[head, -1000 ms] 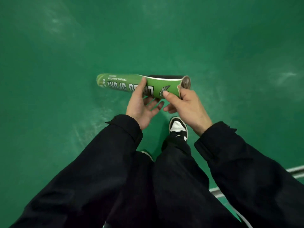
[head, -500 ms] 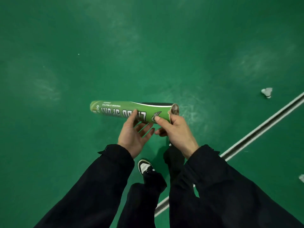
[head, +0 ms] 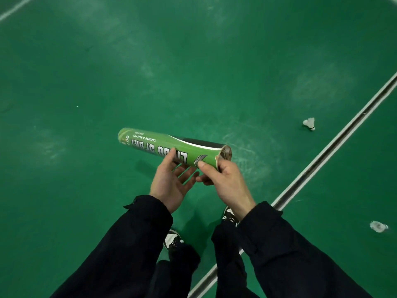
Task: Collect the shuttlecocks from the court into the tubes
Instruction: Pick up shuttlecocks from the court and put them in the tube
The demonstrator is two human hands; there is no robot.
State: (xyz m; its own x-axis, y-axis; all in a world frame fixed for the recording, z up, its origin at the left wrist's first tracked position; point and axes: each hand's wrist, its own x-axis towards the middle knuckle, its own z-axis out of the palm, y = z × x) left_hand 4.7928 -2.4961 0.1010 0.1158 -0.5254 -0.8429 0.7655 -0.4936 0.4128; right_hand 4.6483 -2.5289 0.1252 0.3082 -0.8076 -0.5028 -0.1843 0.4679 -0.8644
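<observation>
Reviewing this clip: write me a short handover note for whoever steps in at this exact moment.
Right hand grips the green tube near its open end, tube held level above the court. Left hand is open, fingers under the tube, thumb on its side.
Two shuttlecocks lie on the floor to the right: one on the near side of the white line, one beyond it, blurred.
Done: tube in hand; what it holds cannot be seen.
Left: pick up both shuttlecocks and slide them into the tube.
</observation>
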